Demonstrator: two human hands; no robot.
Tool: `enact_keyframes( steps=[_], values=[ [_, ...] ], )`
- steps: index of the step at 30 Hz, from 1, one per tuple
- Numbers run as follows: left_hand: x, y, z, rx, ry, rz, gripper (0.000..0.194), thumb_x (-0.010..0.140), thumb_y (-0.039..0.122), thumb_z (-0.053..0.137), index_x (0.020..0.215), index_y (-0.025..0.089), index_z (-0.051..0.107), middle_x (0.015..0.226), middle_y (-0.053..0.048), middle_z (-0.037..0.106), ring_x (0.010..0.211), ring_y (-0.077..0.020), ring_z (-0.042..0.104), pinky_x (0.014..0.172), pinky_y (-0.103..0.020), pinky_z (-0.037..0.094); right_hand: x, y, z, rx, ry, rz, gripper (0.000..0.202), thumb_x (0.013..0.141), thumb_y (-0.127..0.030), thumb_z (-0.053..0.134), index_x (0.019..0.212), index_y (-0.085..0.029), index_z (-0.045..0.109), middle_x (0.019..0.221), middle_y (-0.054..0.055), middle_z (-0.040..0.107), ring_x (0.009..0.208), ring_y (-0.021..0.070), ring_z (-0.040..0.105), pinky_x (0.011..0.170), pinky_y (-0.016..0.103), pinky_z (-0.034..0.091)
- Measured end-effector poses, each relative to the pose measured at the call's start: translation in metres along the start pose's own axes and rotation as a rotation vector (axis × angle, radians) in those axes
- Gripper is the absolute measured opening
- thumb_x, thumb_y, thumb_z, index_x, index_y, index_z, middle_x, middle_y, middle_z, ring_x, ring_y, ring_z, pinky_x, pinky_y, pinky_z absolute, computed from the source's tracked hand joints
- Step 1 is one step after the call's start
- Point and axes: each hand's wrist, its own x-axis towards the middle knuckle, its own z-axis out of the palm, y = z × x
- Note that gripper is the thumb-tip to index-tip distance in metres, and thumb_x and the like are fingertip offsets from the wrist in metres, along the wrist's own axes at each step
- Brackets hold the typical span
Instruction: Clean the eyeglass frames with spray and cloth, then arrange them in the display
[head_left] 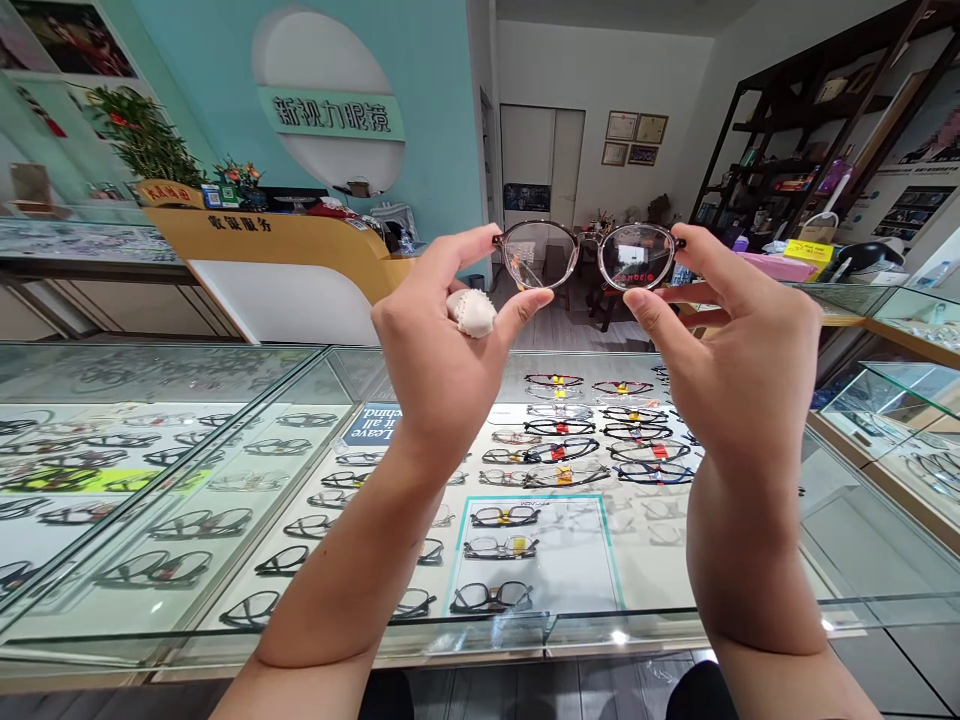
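Note:
My left hand (442,340) and my right hand (739,350) hold up a pair of eyeglasses (544,252) in front of me, above the glass display counter. Thumb and fingers of each hand pinch one side of the frame, near the hinge. The rims are round and look clear to greyish; red lettering shows on the right lens. A crumpled white cloth (474,312) with a jagged edge is tucked in the palm of my left hand. Below my hands, inside the counter (540,625), lie rows of eyeglass frames (491,597), some with yellow or red tags.
More glass cases stand at the left and at the right (900,400). Across the aisle is a yellow and white service desk (281,290) with a plant (146,135) beside it. Dark shelves (780,135) line the right wall. A white door (540,150) is at the back.

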Motion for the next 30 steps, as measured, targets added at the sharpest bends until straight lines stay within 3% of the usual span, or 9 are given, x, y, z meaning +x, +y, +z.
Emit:
enact_keyframes(
  steps=[5, 11, 15, 21, 24, 27, 30],
  values=[
    [-0.005, -0.011, 0.009, -0.036, 0.021, 0.024, 0.057, 0.095, 0.062, 0.088, 0.143, 0.034, 0.074, 0.143, -0.008, 0.079, 0.114, -0.0301, 0.079, 0.101, -0.049, 0.067, -0.002, -0.002, 0.001, -0.038, 0.062, -0.015, 0.047, 0.104, -0.047, 0.075, 0.15, -0.038, 0.073, 0.14, 0.008, 0.082, 0.104, 0.0333, 0.086, 0.084, 0.052, 0.073],
    [-0.007, -0.016, 0.022, -0.059, 0.04, 0.021, 0.06, 0.097, 0.066, 0.083, 0.145, 0.033, 0.069, 0.146, -0.011, 0.077, 0.122, -0.0316, 0.078, 0.093, -0.047, 0.069, -0.005, -0.008, 0.003, -0.051, 0.068, -0.031, 0.053, 0.11, -0.048, 0.063, 0.163, -0.042, 0.06, 0.159, 0.012, 0.071, 0.12, 0.0393, 0.083, 0.094, 0.062, 0.072],
    [-0.007, -0.013, 0.028, -0.109, 0.049, -0.015, 0.063, 0.096, 0.071, 0.082, 0.142, 0.032, 0.065, 0.144, -0.013, 0.076, 0.128, -0.0337, 0.077, 0.088, -0.045, 0.069, -0.005, -0.014, 0.003, -0.023, 0.067, -0.022, 0.051, 0.111, -0.045, 0.063, 0.162, -0.04, 0.062, 0.159, 0.013, 0.07, 0.119, 0.0405, 0.083, 0.098, 0.067, 0.07],
    [-0.007, -0.009, 0.03, -0.104, 0.068, -0.054, 0.063, 0.097, 0.073, 0.079, 0.144, 0.034, 0.061, 0.146, -0.014, 0.074, 0.134, -0.0355, 0.075, 0.089, -0.045, 0.069, -0.005, -0.022, 0.005, -0.033, 0.101, -0.064, 0.045, 0.108, -0.037, 0.071, 0.153, -0.039, 0.069, 0.153, 0.009, 0.075, 0.108, 0.0342, 0.083, 0.09, 0.057, 0.07],
    [-0.008, -0.007, 0.03, -0.094, 0.074, -0.03, 0.061, 0.101, 0.071, 0.077, 0.145, 0.035, 0.058, 0.147, -0.013, 0.073, 0.138, -0.0343, 0.074, 0.097, -0.048, 0.069, -0.005, -0.024, 0.005, -0.043, 0.128, -0.088, 0.046, 0.108, -0.035, 0.071, 0.154, -0.034, 0.07, 0.152, 0.01, 0.076, 0.104, 0.032, 0.082, 0.084, 0.053, 0.071],
    [-0.009, -0.004, 0.03, -0.109, 0.073, -0.048, 0.057, 0.102, 0.068, 0.077, 0.145, 0.036, 0.057, 0.148, -0.012, 0.072, 0.14, -0.0324, 0.074, 0.104, -0.05, 0.069, -0.006, -0.024, 0.004, -0.024, 0.104, -0.045, 0.048, 0.108, -0.041, 0.07, 0.157, -0.037, 0.067, 0.159, 0.011, 0.071, 0.114, 0.0351, 0.082, 0.087, 0.054, 0.072],
    [-0.009, -0.001, 0.03, -0.128, 0.066, -0.073, 0.055, 0.102, 0.066, 0.078, 0.144, 0.037, 0.057, 0.149, -0.013, 0.071, 0.141, -0.0339, 0.072, 0.1, -0.05, 0.07, -0.008, -0.02, 0.005, -0.004, 0.075, -0.024, 0.051, 0.11, -0.044, 0.068, 0.16, -0.04, 0.063, 0.164, 0.012, 0.068, 0.122, 0.0382, 0.081, 0.093, 0.057, 0.072]
  ],
)
